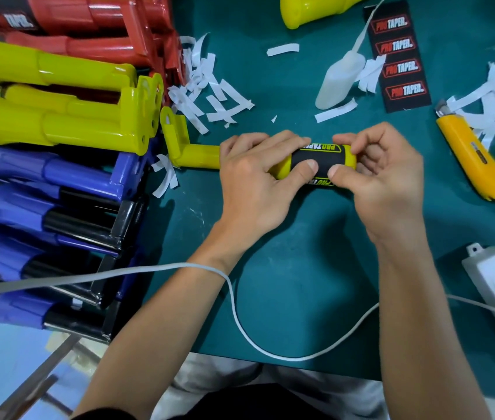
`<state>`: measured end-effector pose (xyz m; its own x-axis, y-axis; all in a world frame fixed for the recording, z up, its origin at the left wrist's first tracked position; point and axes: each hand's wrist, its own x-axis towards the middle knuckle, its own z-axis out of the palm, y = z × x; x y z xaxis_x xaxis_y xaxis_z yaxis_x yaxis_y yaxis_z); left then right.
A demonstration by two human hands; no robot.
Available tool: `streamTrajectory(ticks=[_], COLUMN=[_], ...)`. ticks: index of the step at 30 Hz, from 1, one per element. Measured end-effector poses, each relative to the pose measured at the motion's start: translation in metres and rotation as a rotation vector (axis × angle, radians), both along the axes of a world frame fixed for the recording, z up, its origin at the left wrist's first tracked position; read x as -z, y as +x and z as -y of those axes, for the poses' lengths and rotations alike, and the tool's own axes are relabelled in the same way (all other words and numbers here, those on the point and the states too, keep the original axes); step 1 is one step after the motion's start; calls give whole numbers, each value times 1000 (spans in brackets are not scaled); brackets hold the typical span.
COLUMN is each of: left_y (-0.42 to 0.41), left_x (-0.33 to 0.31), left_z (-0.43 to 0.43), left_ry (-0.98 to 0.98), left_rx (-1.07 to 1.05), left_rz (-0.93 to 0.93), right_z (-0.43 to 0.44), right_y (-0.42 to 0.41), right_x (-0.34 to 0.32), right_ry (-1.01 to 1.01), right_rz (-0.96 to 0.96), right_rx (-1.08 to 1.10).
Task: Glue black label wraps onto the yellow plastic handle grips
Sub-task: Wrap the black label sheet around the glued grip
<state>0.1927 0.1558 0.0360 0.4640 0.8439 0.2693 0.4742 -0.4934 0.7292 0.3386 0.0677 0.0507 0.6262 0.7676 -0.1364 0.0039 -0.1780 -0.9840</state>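
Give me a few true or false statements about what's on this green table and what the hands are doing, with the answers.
1. The left hand and the right hand both grip the yellow handle grip, with their thumbs on its black label wrap. True.
2. The glue bottle stands upright. False: it lies on its side beyond the hands.
3. The utility knife lies to the right of the right hand. True.
4. The sheet of labels lies under the left hand. False: it lies at the far side, beside the glue bottle.
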Motion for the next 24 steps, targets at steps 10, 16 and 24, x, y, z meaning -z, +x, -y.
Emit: streamTrajectory(ticks=[10,16,24], left_y=[-4,-5,-5], left_x=[3,3,-3], left_z=[0,1,2], left_ry=[0,-3,-2], left_rx=[22,24,15], left_rz=[20,28,7], right_z=[3,4,7], right_y=[1,14,14], right_x=[3,5,10], right_ry=[66,70,-60], right_rz=[-110,-233,184], right_rx=[-60,-75,-308])
